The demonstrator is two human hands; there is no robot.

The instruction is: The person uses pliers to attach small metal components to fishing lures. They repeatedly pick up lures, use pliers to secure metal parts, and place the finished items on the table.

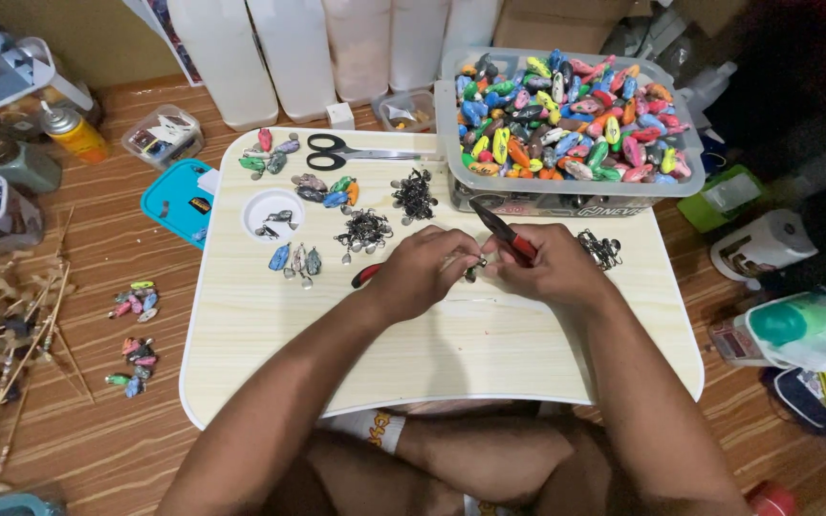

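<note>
My left hand (420,271) and my right hand (549,265) meet over the middle of a pale wooden lap table (451,354). The right hand grips red-handled pliers (503,230), whose dark jaws point up and away. Between the fingertips of both hands sits a small metal piece (473,268); the left hand pinches it. A second red-handled tool (365,275) lies partly hidden under my left hand.
A clear tub (566,186) full of small colourful lures stands at the table's back right. Black scissors (336,151), piles of metal hooks (414,195), a few painted lures (295,260) and a round recess (272,214) lie on the table. More lures (136,301) and sticks are on the floor at left.
</note>
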